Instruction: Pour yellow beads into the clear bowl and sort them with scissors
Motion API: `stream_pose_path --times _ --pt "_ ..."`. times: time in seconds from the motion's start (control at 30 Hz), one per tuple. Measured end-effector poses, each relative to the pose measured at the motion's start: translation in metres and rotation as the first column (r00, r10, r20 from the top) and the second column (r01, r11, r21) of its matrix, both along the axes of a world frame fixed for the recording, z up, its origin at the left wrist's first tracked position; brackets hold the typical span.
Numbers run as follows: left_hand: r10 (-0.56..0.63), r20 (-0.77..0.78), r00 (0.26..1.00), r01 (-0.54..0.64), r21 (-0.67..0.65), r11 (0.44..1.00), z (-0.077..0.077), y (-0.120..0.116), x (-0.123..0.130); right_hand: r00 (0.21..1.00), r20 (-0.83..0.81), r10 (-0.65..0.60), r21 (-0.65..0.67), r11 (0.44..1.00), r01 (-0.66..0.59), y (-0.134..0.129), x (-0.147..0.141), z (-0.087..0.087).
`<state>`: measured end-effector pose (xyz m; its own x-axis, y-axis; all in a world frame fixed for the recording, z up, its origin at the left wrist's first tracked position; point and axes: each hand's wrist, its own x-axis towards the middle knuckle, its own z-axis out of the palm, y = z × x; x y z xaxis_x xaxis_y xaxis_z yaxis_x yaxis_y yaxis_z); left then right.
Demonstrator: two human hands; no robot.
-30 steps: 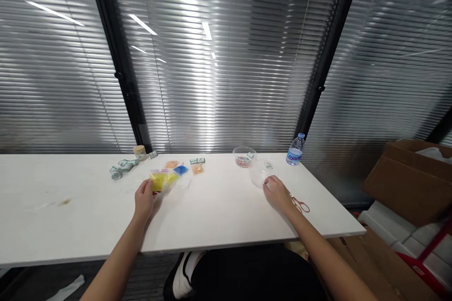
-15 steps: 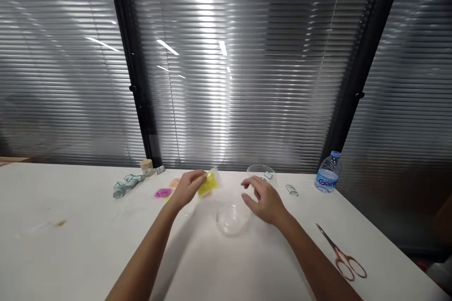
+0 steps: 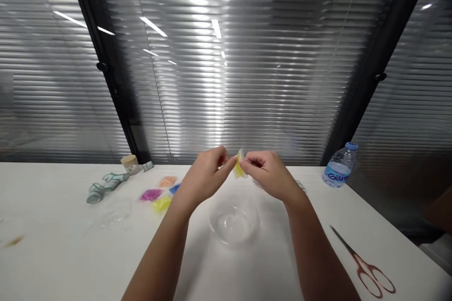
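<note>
A small clear bag with yellow contents [image 3: 239, 169] is held up between my two hands. My left hand [image 3: 211, 174] pinches its left side, fingers curled. On the other side, my right hand [image 3: 270, 173] grips the bag's right edge between thumb and fingers. Below them a clear round bowl [image 3: 233, 240] stands on the white table; it looks see-through, and I cannot make out anything in it. Beside my left forearm lie more small bags: orange [image 3: 167, 181], purple [image 3: 151, 194], blue [image 3: 174, 189] and yellow [image 3: 162, 203].
Scissors with copper-coloured handles [image 3: 369, 270] lie at the right. A water bottle [image 3: 338, 169] stands at the back right. Far left are grey-green wrapped pieces [image 3: 104, 189], a jar with a wooden-looking lid [image 3: 130, 164] and clear crumpled plastic [image 3: 115, 211]. Blinds rise behind the table.
My left hand has brought the yellow bag rightward, over the bowl. My right hand, open and empty before, has closed on the bag's other side. The view has shifted somewhat.
</note>
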<state>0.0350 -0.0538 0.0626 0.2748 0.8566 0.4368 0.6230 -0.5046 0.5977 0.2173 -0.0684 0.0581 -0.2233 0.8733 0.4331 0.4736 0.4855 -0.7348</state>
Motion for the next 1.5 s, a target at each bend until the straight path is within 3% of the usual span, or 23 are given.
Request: stream_pose_path --times 0.1,0.17,0.4,0.5,0.6,0.77,1.0,1.37,1.5 --pt "-0.260 0.139 0.956 0.286 -0.229 0.930 0.002 -0.003 0.005 0.997 0.003 0.076 -0.006 0.997 -0.076 -0.001 -0.007 0.000" --pt "-0.341 0.266 0.901 0.412 -0.287 0.865 0.004 -0.004 0.005 0.989 -0.062 0.135 -0.016 0.991 -0.136 -0.003 -0.010 0.001" --pt "-0.432 0.421 0.798 0.579 -0.338 0.742 0.014 -0.024 -0.005 0.926 -0.195 0.323 -0.114 0.931 -0.348 -0.019 -0.008 0.006" --pt "-0.456 0.487 0.745 0.652 -0.387 0.652 0.016 -0.030 -0.008 0.860 -0.295 0.416 -0.172 0.862 -0.476 -0.022 -0.007 0.009" --pt "-0.435 0.528 0.729 0.669 -0.414 0.618 0.017 -0.032 -0.012 0.805 -0.368 0.465 -0.214 0.801 -0.560 -0.018 -0.008 0.008" --pt "-0.361 0.511 0.780 0.601 -0.450 0.660 0.019 -0.030 -0.017 0.762 -0.496 0.416 -0.248 0.773 -0.584 -0.009 -0.009 0.002" --pt "-0.316 0.476 0.821 0.541 -0.471 0.696 0.013 -0.021 -0.010 0.763 -0.514 0.392 -0.334 0.728 -0.599 0.000 -0.006 -0.002" --pt "-0.249 0.524 0.815 0.551 -0.567 0.612 -0.006 0.010 -0.005 0.773 -0.512 0.374 -0.456 0.645 -0.614 0.026 -0.004 -0.018" --pt "-0.230 0.544 0.807 0.571 -0.621 0.536 -0.018 0.027 -0.004 0.801 -0.485 0.352 -0.496 0.643 -0.583 0.036 -0.005 -0.026"
